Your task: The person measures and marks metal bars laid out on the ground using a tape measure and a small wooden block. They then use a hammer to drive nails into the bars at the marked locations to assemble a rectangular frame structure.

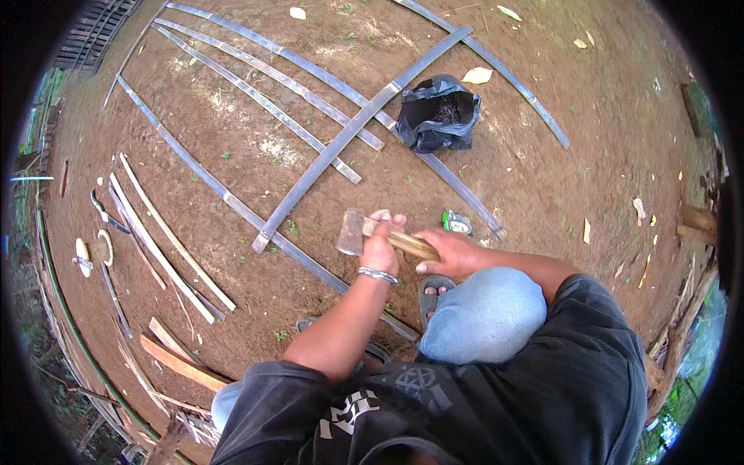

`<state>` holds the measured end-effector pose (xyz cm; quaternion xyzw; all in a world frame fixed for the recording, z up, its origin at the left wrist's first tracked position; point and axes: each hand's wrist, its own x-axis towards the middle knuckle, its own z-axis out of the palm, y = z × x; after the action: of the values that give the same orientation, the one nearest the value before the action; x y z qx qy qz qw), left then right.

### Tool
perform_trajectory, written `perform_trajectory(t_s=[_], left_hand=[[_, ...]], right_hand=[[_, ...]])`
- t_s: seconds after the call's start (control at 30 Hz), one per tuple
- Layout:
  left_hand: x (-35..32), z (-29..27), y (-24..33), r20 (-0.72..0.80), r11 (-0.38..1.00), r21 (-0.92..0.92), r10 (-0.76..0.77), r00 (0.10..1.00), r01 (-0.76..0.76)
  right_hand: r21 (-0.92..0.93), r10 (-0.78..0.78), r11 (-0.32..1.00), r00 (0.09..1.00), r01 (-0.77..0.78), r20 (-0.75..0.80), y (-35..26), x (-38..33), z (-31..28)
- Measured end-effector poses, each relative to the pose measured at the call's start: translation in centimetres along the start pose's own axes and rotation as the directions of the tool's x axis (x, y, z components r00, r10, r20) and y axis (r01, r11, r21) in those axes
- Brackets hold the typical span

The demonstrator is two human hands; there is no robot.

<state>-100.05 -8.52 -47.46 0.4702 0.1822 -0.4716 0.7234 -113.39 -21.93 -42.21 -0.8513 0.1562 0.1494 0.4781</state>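
Both of my hands are on a hatchet (351,232) with a rusty, broad metal head and a wooden handle. My left hand (378,252) closes round the handle just behind the head. Toward the handle's end, my right hand (452,253) grips it. The head points to the left, and the tool is held above the dirt in front of my knees. Just beyond my right hand lies a green and white tape measure (457,222). A long bamboo slat (353,132) crosses over several others on the ground ahead.
An open black plastic bag (439,116) with dark contents stands by the crossed slats. Pale wooden strips (159,240) and a curved dark tool (107,211) lie at left. Another slat (504,74) lies far right. A wooden board (182,364) is near my left side.
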Motion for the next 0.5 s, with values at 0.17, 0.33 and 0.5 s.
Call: perform_trajectory(t_s=[0.17, 0.33, 0.5], left_hand=[[1.6, -3.8, 5.9, -0.001, 0.966, 0.246, 0.076, 0.997, -0.073], [2.0, -5.2, 7.7, 0.168, 0.77, 0.601, 0.141, 0.976, -0.215], [0.9, -4.1, 4.6, 0.166, 0.727, 0.677, 0.001, 0.986, -0.114]], right_hand=[[-0.241, -0.012, 0.955, 0.793, -0.17, -0.609, 5.4, 0.9, -1.4], [-0.019, 0.142, 0.981, 0.778, -0.194, -0.612, 9.4, 2.6, -5.6], [-0.552, 0.212, 0.809, 0.976, -0.201, -0.046, 5.5, 1.3, -4.1]])
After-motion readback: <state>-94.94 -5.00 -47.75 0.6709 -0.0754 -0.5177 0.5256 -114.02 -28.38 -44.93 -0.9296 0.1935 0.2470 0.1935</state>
